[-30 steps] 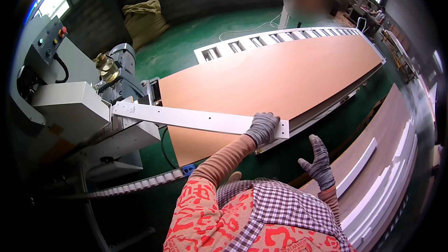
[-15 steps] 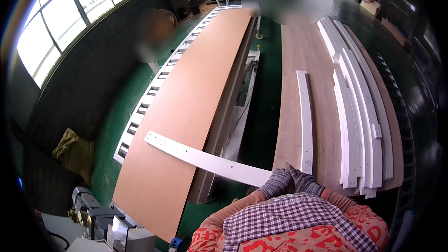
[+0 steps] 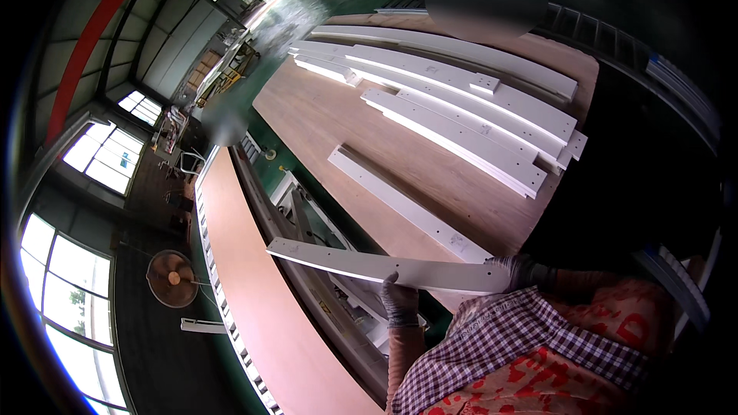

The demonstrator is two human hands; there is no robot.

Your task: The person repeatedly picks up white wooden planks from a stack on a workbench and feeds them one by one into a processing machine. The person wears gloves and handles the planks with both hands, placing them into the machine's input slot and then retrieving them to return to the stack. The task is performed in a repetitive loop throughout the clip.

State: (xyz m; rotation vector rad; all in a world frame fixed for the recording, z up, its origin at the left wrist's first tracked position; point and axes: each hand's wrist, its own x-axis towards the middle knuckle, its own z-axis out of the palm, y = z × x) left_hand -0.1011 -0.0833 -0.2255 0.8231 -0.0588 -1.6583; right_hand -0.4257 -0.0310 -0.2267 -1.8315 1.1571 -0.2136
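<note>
Since the earlier frame, the white board [image 3: 384,265] has swung away from the long brown table [image 3: 261,315] at 8 o'clock and now spans the gap toward the wooden table [image 3: 346,131] at 12 o'clock. Both gloved hands carry it. Left hand [image 3: 400,300]: grip closed on the lower edge of the board near its middle. Right hand [image 3: 519,270]: grip closed around the near end of the board, at 3 o'clock of the left hand. A single white strip [image 3: 407,204] lies flat on the wooden table just beyond the held board. A stack of white boards [image 3: 461,100] lies farther off at 1 o'clock. A floor fan [image 3: 173,278] stands at 9 o'clock, well apart.
</note>
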